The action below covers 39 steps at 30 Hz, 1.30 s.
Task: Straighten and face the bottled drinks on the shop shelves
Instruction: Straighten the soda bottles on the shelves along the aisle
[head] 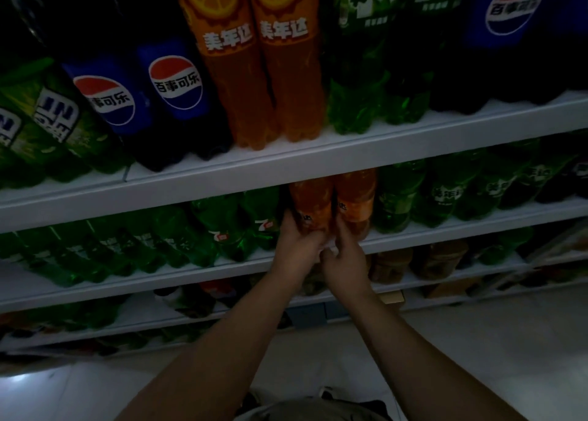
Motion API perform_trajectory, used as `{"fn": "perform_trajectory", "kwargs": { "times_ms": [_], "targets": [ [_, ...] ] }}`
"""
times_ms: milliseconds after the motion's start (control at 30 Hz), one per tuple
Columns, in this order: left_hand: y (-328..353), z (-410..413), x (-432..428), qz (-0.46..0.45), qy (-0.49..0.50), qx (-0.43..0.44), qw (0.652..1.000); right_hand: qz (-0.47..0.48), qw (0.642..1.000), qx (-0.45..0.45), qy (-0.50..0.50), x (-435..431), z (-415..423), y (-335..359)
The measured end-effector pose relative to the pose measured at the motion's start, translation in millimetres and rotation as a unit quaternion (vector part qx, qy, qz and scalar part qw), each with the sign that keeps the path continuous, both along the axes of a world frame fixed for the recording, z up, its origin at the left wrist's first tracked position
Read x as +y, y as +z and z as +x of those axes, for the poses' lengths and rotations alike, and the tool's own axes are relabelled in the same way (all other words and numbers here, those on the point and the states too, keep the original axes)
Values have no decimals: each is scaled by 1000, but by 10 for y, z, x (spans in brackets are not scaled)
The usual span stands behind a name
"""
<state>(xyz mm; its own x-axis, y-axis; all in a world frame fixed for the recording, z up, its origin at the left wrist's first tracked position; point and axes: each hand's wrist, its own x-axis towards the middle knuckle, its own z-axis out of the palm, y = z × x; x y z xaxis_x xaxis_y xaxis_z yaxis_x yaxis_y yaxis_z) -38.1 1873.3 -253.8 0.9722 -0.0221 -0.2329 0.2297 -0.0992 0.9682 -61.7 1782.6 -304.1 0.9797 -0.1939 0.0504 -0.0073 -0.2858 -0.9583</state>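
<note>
Left orange plastic soda bottle (310, 202) gripped low by left hand (297, 245); right orange plastic soda bottle (354, 197) by right hand (345, 263). Both stood mid white shelf (445, 229). Judged full, heavy, slick; best turned from base.

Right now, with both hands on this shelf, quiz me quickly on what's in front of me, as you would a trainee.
1. True or false: the left hand and the right hand each grip a green bottle.
2. On the shelf above, what stands directly left of the two large orange bottles? A) blue-labelled cola bottles B) cans C) cartons
3. Fill in: the two small bottles in the hands hold a ___ drink.
Key: 1 false, both bottles are orange; 2 A; 3 orange.
</note>
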Motion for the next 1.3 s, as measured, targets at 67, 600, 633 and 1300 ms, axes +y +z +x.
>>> {"fn": "perform_trajectory", "kwargs": {
  "times_ms": [67, 600, 633, 1300],
  "targets": [
    [51, 138, -5, 4, 0, 13, 1000, 1, 999, 15, 32, 24, -14, -47],
    [-79, -161, -78, -42, 40, -6, 998, 70, 997, -25, -2, -228, 129, 12],
    [-108, -207, -83, -38, 40, 7, 998, 66, 996, -29, -52, -283, 49, -23],
    [-133, -48, -895, -56, 5, 5, 998, 88, 965, 93, 227, -1239, 362, 24]
  ]
}}
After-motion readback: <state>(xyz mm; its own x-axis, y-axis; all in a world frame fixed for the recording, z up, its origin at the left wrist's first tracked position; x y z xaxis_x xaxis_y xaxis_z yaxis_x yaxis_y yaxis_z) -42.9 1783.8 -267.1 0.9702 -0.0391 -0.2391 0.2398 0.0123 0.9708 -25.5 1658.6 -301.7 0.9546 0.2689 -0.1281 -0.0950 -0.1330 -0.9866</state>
